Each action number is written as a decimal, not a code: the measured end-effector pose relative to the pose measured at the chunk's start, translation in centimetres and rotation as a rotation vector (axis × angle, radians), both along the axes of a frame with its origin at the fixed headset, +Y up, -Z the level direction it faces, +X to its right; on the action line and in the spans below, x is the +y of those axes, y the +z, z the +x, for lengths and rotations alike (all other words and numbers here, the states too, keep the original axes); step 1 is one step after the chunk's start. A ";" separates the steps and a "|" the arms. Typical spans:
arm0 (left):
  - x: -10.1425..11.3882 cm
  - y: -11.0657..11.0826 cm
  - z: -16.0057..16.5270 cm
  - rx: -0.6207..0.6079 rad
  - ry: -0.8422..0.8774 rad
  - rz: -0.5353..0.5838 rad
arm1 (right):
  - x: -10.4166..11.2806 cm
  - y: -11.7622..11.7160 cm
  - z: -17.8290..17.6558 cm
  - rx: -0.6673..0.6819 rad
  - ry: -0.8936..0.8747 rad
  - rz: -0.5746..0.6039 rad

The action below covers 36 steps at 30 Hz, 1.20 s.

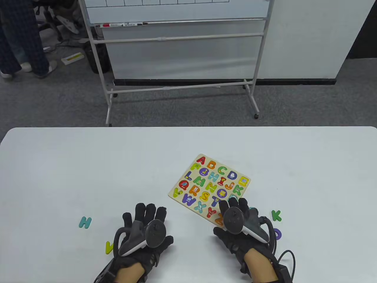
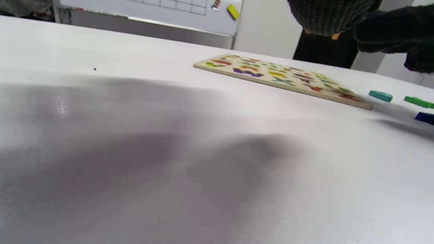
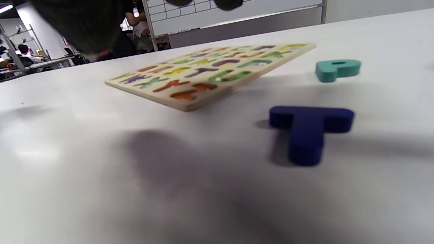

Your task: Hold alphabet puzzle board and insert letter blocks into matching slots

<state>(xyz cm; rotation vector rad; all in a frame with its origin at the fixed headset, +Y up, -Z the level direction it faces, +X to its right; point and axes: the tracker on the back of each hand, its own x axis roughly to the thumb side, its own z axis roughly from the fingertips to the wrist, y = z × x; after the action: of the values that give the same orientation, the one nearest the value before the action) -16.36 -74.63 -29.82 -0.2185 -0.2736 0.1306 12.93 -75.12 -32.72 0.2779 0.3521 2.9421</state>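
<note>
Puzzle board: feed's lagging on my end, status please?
Both hands empty, left hand off the puzzle board, right hand over its near corner. Board flat on table. Loose H, K nearby; nothing blocking.

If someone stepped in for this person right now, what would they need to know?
Left hand: open over bare table, holding nothing.
Right hand: over the puzzle board's near corner; contact unclear, no block visibly held.
Loose letter blocks on the table: teal H, yellow-green V, green K, dark blue T, teal P.
Done: nothing visibly inserted. Left: steady the board, seat each loose block.
</note>
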 end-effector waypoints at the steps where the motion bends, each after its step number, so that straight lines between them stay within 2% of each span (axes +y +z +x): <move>1: 0.0 0.0 -0.2 0.012 0.010 -0.004 | 0.0 0.0 0.0 -0.002 0.008 -0.004; 13: -0.8 -0.4 0.0 -0.021 0.004 -0.059 | 0.1 -0.1 0.0 0.007 -0.008 0.003; 14: -0.9 -0.4 0.0 -0.024 0.003 -0.078 | 0.1 -0.1 0.0 0.006 -0.007 0.001; 18: -2.4 -0.3 0.0 0.000 0.037 -0.287 | -0.1 0.0 0.1 0.005 -0.040 -0.029; 22: -2.7 -0.6 0.5 -0.033 0.022 -0.268 | -0.2 0.0 0.1 0.011 -0.047 -0.051; 28: -2.1 -3.3 2.1 -0.103 0.114 -0.167 | -0.1 -0.2 0.3 0.009 -0.054 -0.041; 29: -2.1 -4.2 2.7 -0.152 0.144 -0.154 | -0.1 -0.2 0.3 0.009 -0.056 -0.041; 34: -2.3 -7.2 4.0 -0.136 0.131 -0.129 | 0.2 -0.1 0.0 0.028 -0.047 -0.027; 36: -2.7 -8.7 4.8 -0.137 0.108 -0.161 | 0.3 0.0 -0.2 0.035 -0.055 -0.027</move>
<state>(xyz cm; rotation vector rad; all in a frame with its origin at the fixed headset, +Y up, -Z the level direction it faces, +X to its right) -11.56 -77.29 -38.51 -0.3737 -0.4120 0.2460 12.70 -74.80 -32.71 0.3311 0.3817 2.8793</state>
